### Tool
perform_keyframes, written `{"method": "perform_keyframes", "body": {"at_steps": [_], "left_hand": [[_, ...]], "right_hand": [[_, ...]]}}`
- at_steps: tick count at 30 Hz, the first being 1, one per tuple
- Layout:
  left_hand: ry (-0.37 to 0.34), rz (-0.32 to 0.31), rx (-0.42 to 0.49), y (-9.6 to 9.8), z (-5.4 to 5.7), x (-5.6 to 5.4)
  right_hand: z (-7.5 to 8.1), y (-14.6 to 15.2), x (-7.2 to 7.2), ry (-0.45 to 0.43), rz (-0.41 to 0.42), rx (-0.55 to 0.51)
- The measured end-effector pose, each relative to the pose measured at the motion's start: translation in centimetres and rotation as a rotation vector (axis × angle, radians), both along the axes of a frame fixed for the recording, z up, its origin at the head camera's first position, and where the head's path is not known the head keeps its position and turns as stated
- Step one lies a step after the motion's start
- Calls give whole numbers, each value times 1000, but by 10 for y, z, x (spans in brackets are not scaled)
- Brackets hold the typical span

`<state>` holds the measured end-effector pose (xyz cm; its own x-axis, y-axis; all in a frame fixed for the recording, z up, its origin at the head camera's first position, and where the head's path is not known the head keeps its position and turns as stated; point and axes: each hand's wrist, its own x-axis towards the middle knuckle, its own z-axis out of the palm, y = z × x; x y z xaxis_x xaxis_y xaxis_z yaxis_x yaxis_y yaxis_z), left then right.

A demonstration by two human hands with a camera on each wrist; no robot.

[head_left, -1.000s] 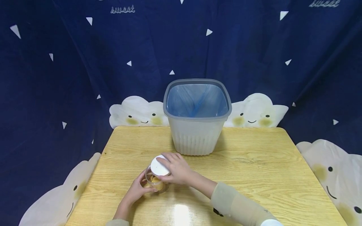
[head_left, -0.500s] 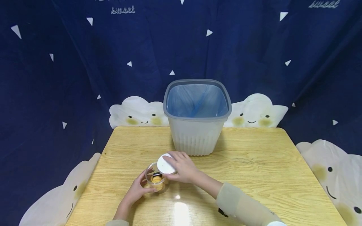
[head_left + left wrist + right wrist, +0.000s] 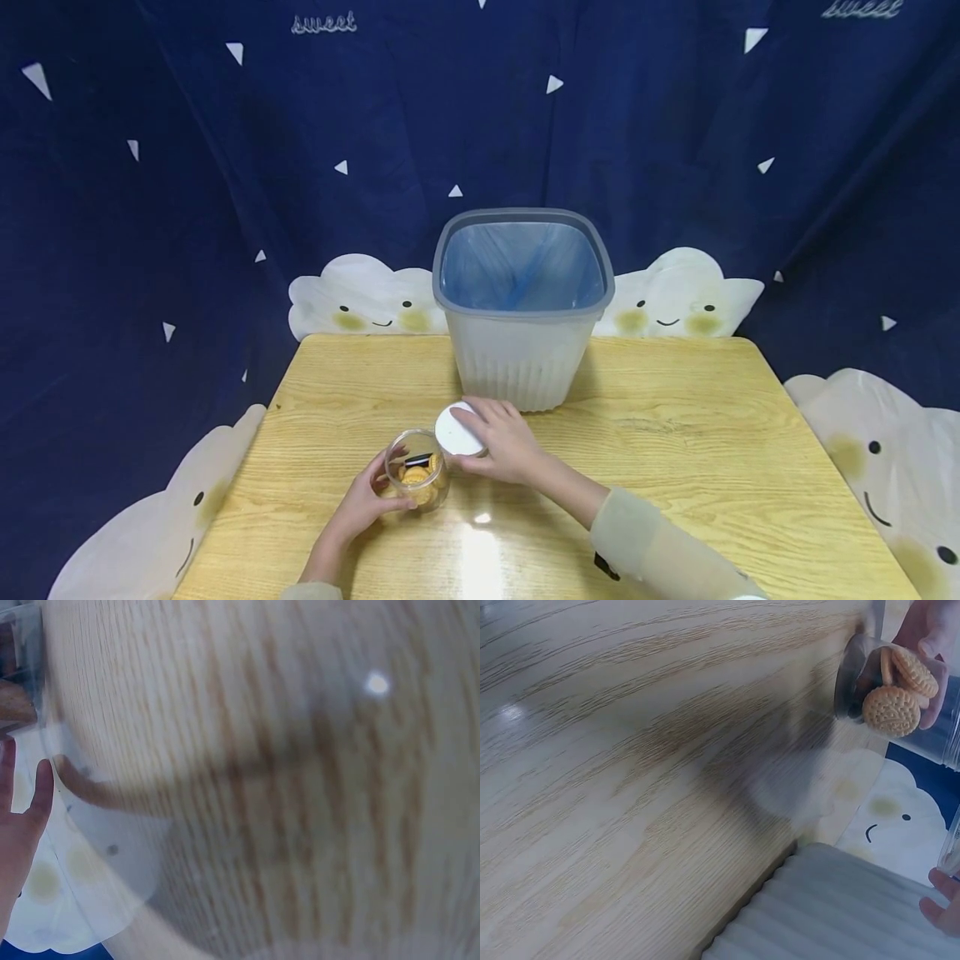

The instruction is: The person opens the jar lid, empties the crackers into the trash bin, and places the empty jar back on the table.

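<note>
White lid (image 3: 457, 431): gripped in my right hand (image 3: 501, 443).
Clear jar (image 3: 442, 482): just left of lid, cookies (image 3: 413, 476) inside, my left hand (image 3: 366, 502) curled round it.
Bin (image 3: 521, 362): far.

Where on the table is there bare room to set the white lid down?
The widest bare patch of table lies between the bin, the right sleeve and the table's right edge. Another stretches from the bin and the left hand to the left edge. Just before the bin it is crowded: jar, lid and right hand bunch there.
</note>
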<state>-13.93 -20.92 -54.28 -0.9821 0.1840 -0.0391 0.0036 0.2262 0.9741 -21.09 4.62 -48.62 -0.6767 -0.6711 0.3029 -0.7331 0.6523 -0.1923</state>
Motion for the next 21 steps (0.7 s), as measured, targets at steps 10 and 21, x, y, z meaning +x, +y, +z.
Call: {"method": "perform_keyframes", "body": {"at_steps": [10,21], "left_hand": [[-10,8,-5,1,1,0],[-10,-6,4,1,0,1]], "right_hand": [[-2,17,-1,10,-32,-16],[-8,35,-2,30,-70,-77]]}}
